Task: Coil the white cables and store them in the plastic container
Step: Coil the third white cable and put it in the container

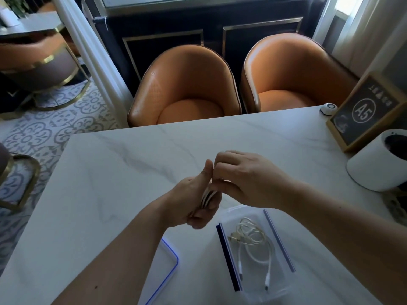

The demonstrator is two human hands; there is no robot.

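My left hand (193,199) is closed around a bundle of white cable (207,198), whose loops show between the thumb and fingers. My right hand (244,179) meets it from the right, its fingers pinched on the cable at the top of the bundle. Both hands hover above the marble table (110,172). Just below them stands the clear plastic container (222,219) with dark blue side clips, open. Inside it lies another white cable (253,241), loosely looped, its two plugs pointing toward me.
The container's lid (169,267), clear with a blue rim, lies left of the container under my left forearm. At the table's right edge stand a white round pot (374,164), a framed "A5" sign (363,111) and a small white puck (328,108). Two orange chairs (185,84) face the far edge.
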